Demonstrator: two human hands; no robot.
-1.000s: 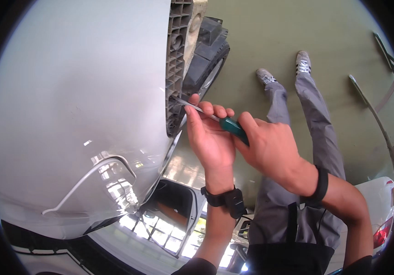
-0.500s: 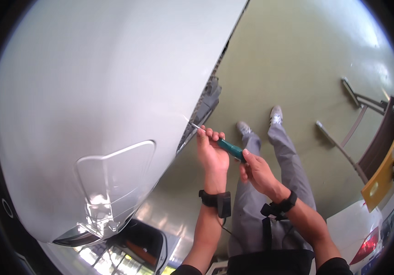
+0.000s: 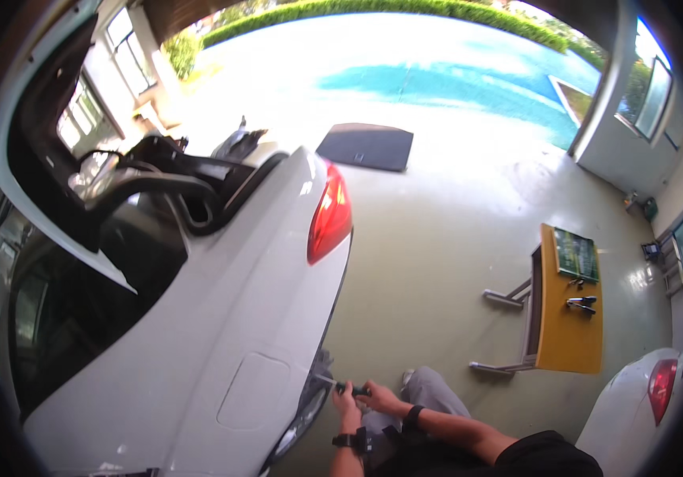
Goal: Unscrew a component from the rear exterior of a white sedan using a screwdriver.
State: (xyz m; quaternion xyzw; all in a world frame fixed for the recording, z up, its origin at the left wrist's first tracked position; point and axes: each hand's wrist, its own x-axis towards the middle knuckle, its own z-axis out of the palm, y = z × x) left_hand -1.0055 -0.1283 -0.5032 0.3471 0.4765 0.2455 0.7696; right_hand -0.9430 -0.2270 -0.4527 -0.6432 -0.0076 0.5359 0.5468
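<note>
The view now swings up; at lower middle, the left hand (image 3: 347, 401) and right hand (image 3: 383, 400) still grasp the screwdriver (image 3: 355, 390) beside the car (image 3: 238, 306), so work seems unfinished.

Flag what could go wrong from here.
1. The screwdriver could slip and scratch the white car: its metal shaft points at the body's lower edge.
2. The left hand sits just behind the bare shaft, so its fingers might slide forward and get scraped.
3. The right hand grips from behind; pushing off-line might twist the tool. Tip contact is too small to judge.
</note>
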